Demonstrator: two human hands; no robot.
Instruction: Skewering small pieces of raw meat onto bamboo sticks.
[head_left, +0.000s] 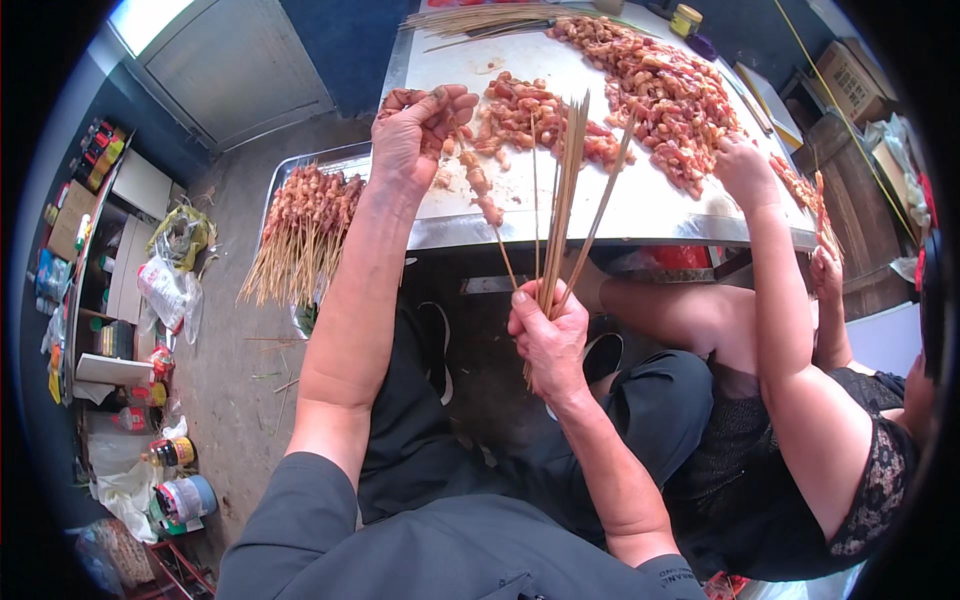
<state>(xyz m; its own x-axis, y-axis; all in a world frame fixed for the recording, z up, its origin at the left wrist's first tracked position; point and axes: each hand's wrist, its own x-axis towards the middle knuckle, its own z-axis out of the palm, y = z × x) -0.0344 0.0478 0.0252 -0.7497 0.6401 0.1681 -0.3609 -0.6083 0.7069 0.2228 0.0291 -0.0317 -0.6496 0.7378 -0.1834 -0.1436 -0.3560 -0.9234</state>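
Observation:
My left hand (406, 139), fingers curled, holds raw meat pieces over the near left part of the white-topped table (457, 217). Its fingertips are at the upper end of a bamboo skewer threaded with meat chunks (478, 182). In my right hand (553, 322), in front of the table edge, is a fanned bundle of bare bamboo skewers (561, 202), gripped together with the lower end of that meat skewer. Behind the bundle lies a small pile of cut raw meat (517, 112). What is inside my left palm is partly hidden by the fingers.
A larger meat heap (660, 97) lies farther right, with a co-worker's hand (746, 172) at its edge. Their other hand (826, 270) holds a skewer. Loaded meat skewers (311, 202) fill a metal tray (279, 176) at left. More bare skewers (480, 24) lie at the back.

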